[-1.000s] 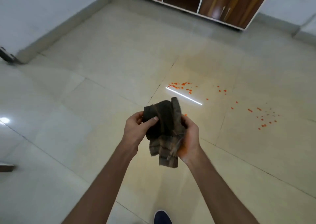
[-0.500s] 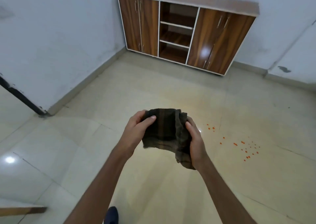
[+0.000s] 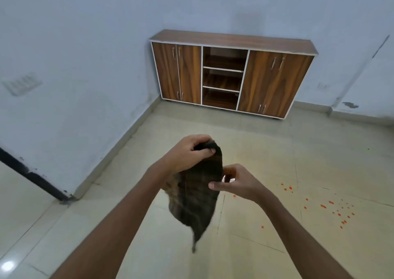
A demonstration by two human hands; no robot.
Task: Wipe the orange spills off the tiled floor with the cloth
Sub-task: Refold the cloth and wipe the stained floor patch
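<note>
A dark brown striped cloth point(image 3: 195, 195) hangs in the air in front of me, well above the floor. My left hand point(image 3: 189, 153) grips its top corner with curled fingers. My right hand point(image 3: 238, 182) pinches the cloth's right edge between thumb and fingers, a little lower. The cloth's tail dangles down and looks blurred. Orange spills point(image 3: 332, 208) dot the cream tiled floor point(image 3: 266, 155) to the right of my hands, with smaller drops point(image 3: 286, 188) closer in.
A low wooden cabinet point(image 3: 232, 74) with open middle shelves stands against the back wall. A pale blue wall point(image 3: 74, 65) runs along the left, with a black strip point(image 3: 32, 176) at its lower corner.
The view has tilted up, showing more wall and cabinet. My left hand rose with the cloth's top, the cloth now hangs long, and my right hand shifted to pinch its side.
</note>
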